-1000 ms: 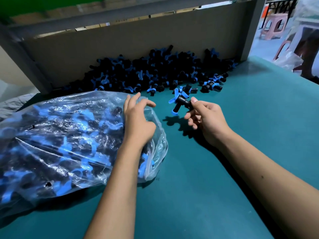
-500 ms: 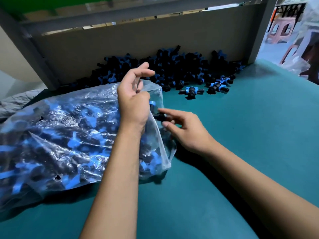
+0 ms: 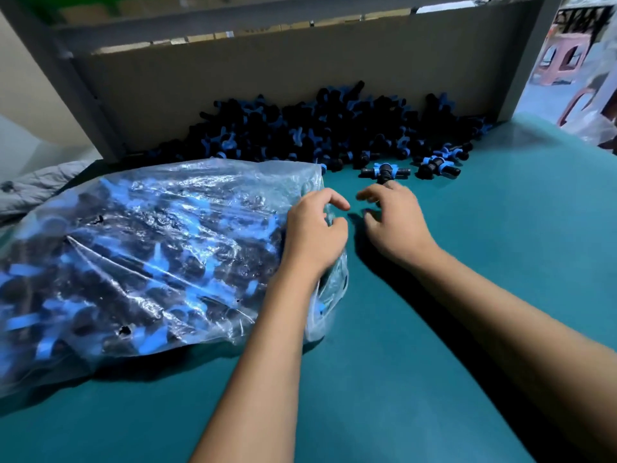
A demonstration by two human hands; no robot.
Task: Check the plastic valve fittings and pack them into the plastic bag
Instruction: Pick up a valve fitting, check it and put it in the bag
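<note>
The plastic bag (image 3: 140, 262) lies on its side on the green surface (image 3: 434, 329) at the left, and it is already swollen with black and blue valve fittings, so a large part of the packing looks done. The left hand (image 3: 314, 235) rests on the right end of the bag, near its mouth, with the fingers curled on the thin plastic; they seem to pinch the film, but I cannot tell this for sure. The right hand (image 3: 394, 222) hovers just beside it, above the surface, its fingers spread and bent and holding nothing. Much work is left: a big pile of fittings (image 3: 334, 128) lies against the cardboard wall (image 3: 267, 75) at the back, and some loose ones lie in front of it. One loose fitting (image 3: 384, 172) is just beyond the right fingertips (it is the closest one, so I judge it is the next to check). The bag has small holes (image 3: 125, 330) in the film, which could tear wider as more goes in.
</note>
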